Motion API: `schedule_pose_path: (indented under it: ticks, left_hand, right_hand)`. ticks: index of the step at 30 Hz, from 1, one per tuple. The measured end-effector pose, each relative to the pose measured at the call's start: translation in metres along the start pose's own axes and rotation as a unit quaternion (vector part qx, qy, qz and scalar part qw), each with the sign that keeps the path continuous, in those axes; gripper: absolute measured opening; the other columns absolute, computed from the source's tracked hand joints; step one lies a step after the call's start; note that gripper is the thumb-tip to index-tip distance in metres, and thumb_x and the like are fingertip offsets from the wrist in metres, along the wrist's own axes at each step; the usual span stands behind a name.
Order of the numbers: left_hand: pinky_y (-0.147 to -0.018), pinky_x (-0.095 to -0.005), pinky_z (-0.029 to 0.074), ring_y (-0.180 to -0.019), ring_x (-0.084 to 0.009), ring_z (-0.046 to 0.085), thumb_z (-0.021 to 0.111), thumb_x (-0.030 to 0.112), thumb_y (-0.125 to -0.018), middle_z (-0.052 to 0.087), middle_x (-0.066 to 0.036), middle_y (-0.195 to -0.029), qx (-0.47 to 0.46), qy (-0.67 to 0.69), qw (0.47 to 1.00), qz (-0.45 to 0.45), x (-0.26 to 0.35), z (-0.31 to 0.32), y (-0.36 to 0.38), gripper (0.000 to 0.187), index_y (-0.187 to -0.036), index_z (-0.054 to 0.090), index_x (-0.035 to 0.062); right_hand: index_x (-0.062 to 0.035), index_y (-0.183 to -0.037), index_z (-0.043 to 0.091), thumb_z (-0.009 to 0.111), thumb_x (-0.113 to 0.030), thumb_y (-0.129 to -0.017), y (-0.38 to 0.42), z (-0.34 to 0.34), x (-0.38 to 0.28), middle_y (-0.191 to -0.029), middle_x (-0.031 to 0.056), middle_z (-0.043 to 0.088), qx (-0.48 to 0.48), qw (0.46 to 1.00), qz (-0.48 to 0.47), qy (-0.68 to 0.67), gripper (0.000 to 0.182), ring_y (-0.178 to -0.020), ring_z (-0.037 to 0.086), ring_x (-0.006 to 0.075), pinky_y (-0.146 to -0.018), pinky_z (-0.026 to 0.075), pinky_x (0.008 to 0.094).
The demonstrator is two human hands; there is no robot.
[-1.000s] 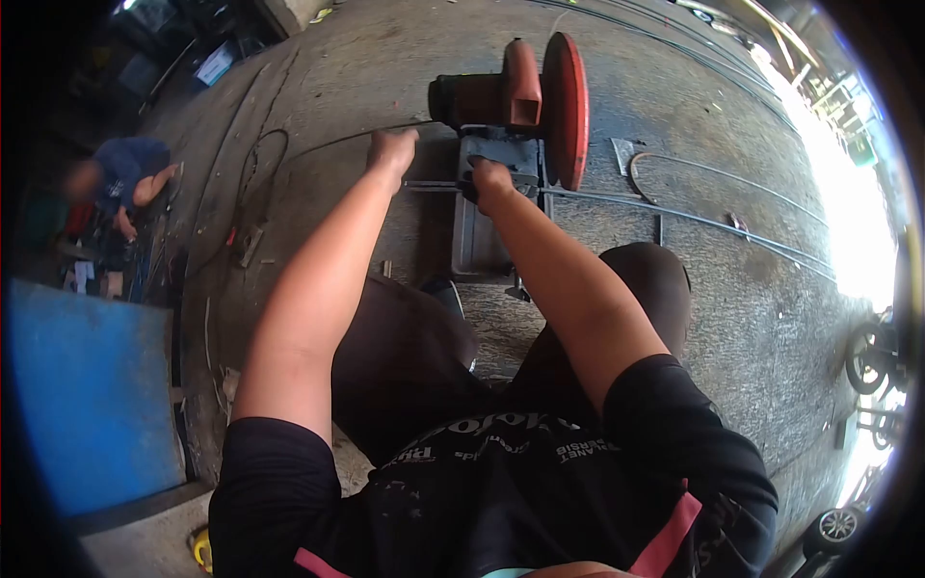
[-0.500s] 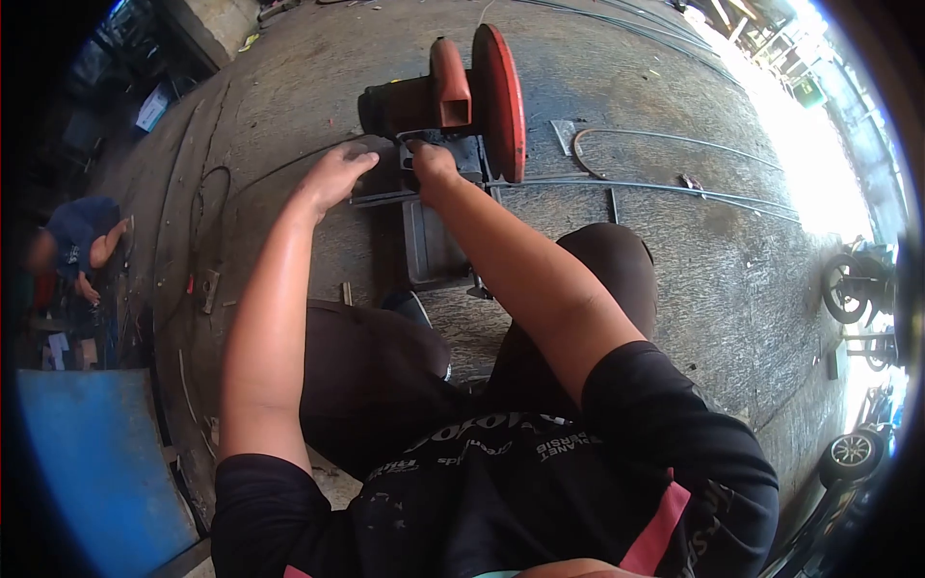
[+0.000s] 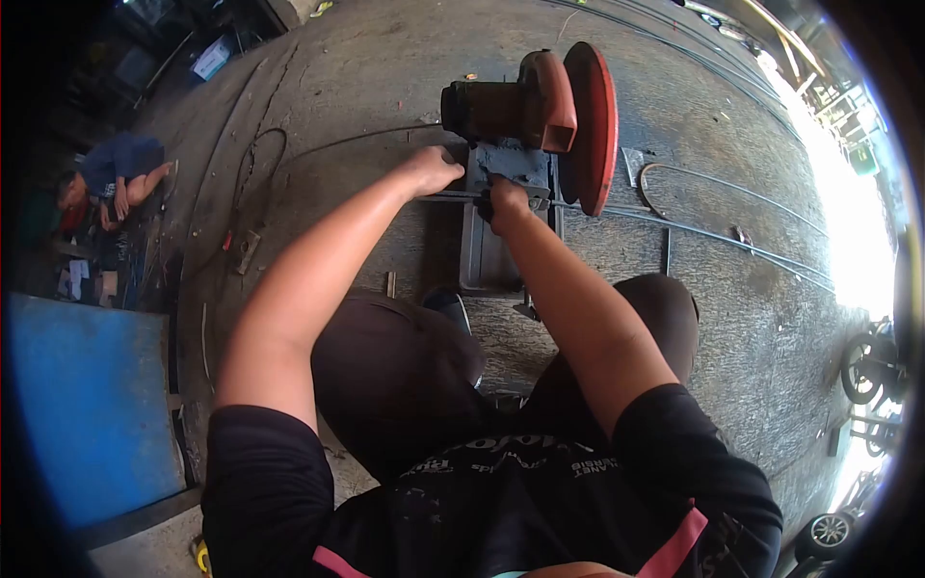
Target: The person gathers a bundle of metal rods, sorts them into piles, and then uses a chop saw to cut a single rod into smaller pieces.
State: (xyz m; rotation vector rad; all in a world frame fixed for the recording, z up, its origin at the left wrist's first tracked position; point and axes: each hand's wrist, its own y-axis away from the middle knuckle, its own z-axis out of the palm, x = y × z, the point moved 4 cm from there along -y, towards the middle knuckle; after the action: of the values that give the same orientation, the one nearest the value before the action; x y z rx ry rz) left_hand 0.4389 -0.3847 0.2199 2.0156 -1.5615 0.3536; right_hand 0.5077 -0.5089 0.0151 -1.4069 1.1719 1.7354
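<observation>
In front of my knees stands a cut-off saw with a red blade guard [image 3: 591, 130] and a dark motor [image 3: 487, 108]. Thin metal rods [image 3: 626, 213] run across its base [image 3: 487, 260], under the guard and out to the right. My right hand [image 3: 508, 202] is closed on the saw's vise [image 3: 530, 196], its fingertips partly hidden. At the left side of the vise, my left hand [image 3: 434, 171] has its fingers curled in, close to the rod ends. What those fingers hold, if anything, is hidden.
A person [image 3: 120, 178] crouches at the far left, behind a blue panel [image 3: 92, 395]. A cable [image 3: 337, 144] trails left from the saw. A bent rod [image 3: 732, 183] and long rods [image 3: 674, 63] lie on the concrete floor. Wheels [image 3: 831, 530] stand at the right edge.
The view has swung, so the saw and both hands sit further right. My left hand has come closer to the vise and its thumb no longer sticks out. My right hand stays at the vise.
</observation>
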Motion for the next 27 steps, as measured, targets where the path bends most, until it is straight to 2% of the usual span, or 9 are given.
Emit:
schedule_pose_path:
  ticks: [3, 8, 10, 11, 12, 13, 14, 16, 27]
  left_hand:
    - [-0.087, -0.0402, 0.045, -0.102, -0.036, 0.06, 0.059, 0.036, -0.081, 0.063, -0.026, -0.104, -0.063, -0.062, 0.995, -0.042, -0.021, 0.025, -0.029, 0.045, -0.104, 0.063, -0.0034]
    - [-0.089, -0.0392, 0.045, -0.106, -0.0348, 0.058, 0.052, 0.032, -0.081, 0.06, -0.025, -0.11, -0.191, -0.119, 0.971, -0.083, -0.047, 0.086, -0.086, 0.042, -0.102, 0.066, -0.001]
    - [-0.09, -0.0388, 0.045, -0.105, -0.0334, 0.059, 0.05, 0.031, -0.081, 0.06, -0.023, -0.11, -0.24, -0.167, 0.956, -0.035, -0.053, 0.104, -0.103, 0.04, -0.1, 0.066, -0.0001]
    - [-0.09, -0.0388, 0.045, -0.105, -0.0334, 0.059, 0.05, 0.031, -0.081, 0.06, -0.023, -0.11, -0.248, -0.159, 0.955, -0.047, -0.058, 0.107, -0.101, 0.04, -0.1, 0.066, -0.0001]
    - [-0.089, -0.0393, 0.046, -0.105, -0.0333, 0.059, 0.05, 0.031, -0.08, 0.061, -0.022, -0.109, -0.223, -0.138, 0.964, -0.045, -0.057, 0.105, -0.099, 0.039, -0.099, 0.067, 0.0009]
    - [-0.089, -0.0399, 0.046, -0.104, -0.0332, 0.059, 0.05, 0.031, -0.08, 0.061, -0.022, -0.108, -0.197, -0.114, 0.973, -0.044, -0.056, 0.103, -0.097, 0.039, -0.099, 0.067, 0.002]
    - [-0.089, -0.041, 0.046, -0.103, -0.0345, 0.059, 0.05, 0.032, -0.081, 0.062, -0.021, -0.108, -0.173, -0.064, 0.983, -0.018, -0.057, 0.101, -0.09, 0.038, -0.102, 0.066, 0.0041]
    - [-0.09, -0.0413, 0.046, -0.104, -0.0345, 0.059, 0.05, 0.032, -0.081, 0.062, -0.02, -0.109, -0.161, -0.005, 0.984, -0.075, -0.059, 0.101, -0.072, 0.039, -0.103, 0.065, 0.0044]
    - [-0.083, -0.0421, 0.048, -0.096, -0.0367, 0.061, 0.061, 0.026, -0.08, 0.064, -0.021, -0.097, 0.143, 0.329, 0.868, -0.343, 0.109, -0.042, 0.148, 0.032, -0.1, 0.058, 0.0019]
  right_hand:
    - [-0.0085, -0.116, 0.054, 0.056, -0.018, -0.085, 0.052, 0.01, -0.06, -0.104, 0.016, 0.06, -0.037, 0.784, -0.213, 0.582, 0.032, -0.095, 0.06, 0.0288, -0.082, 0.049, 0.0352]
    - [-0.0089, -0.112, 0.053, 0.054, -0.018, -0.086, 0.014, 0.02, -0.029, -0.107, 0.0196, 0.059, -0.087, 0.868, -0.026, 0.488, 0.028, -0.098, 0.059, 0.0328, -0.088, 0.046, 0.0343]
    - [-0.0102, -0.109, 0.054, 0.055, -0.022, -0.086, 0.017, 0.025, -0.034, -0.104, 0.0165, 0.059, -0.154, 0.782, -0.058, 0.602, 0.026, -0.094, 0.06, 0.0309, -0.082, 0.048, 0.0355]
    - [-0.0102, -0.109, 0.054, 0.055, -0.022, -0.086, 0.015, 0.03, -0.007, -0.104, 0.0165, 0.059, -0.168, 0.78, -0.054, 0.6, 0.026, -0.094, 0.06, 0.0309, -0.082, 0.048, 0.0355]
    - [-0.009, -0.109, 0.055, 0.056, -0.024, -0.087, 0.009, 0.025, 0.045, -0.101, 0.0142, 0.059, -0.093, 0.935, 0.052, 0.339, 0.027, -0.088, 0.061, 0.0299, -0.078, 0.049, 0.0365]
    - [-0.0085, -0.108, 0.055, 0.056, -0.025, -0.087, 0.015, 0.019, 0.044, -0.099, 0.013, 0.059, -0.063, 0.971, 0.115, 0.2, 0.027, -0.086, 0.061, 0.0295, -0.075, 0.05, 0.037]
    - [-0.0079, -0.108, 0.055, 0.056, -0.026, -0.087, 0.027, 0.015, 0.019, -0.097, 0.0118, 0.059, -0.016, 0.984, 0.169, 0.057, 0.028, -0.083, 0.062, 0.029, -0.073, 0.05, 0.0375]
    - [-0.0061, -0.106, 0.056, 0.056, -0.029, -0.088, 0.079, 0.008, -0.033, -0.09, 0.0086, 0.058, 0.088, 0.878, 0.436, -0.179, 0.029, -0.071, 0.061, 0.0248, -0.061, 0.05, 0.0362]
    - [-0.0043, -0.107, 0.056, 0.058, -0.021, -0.086, 0.173, -0.025, -0.235, -0.093, 0.0099, 0.059, -0.132, 0.93, 0.343, 0.005, 0.027, -0.069, 0.059, 0.0188, -0.051, 0.046, 0.031]
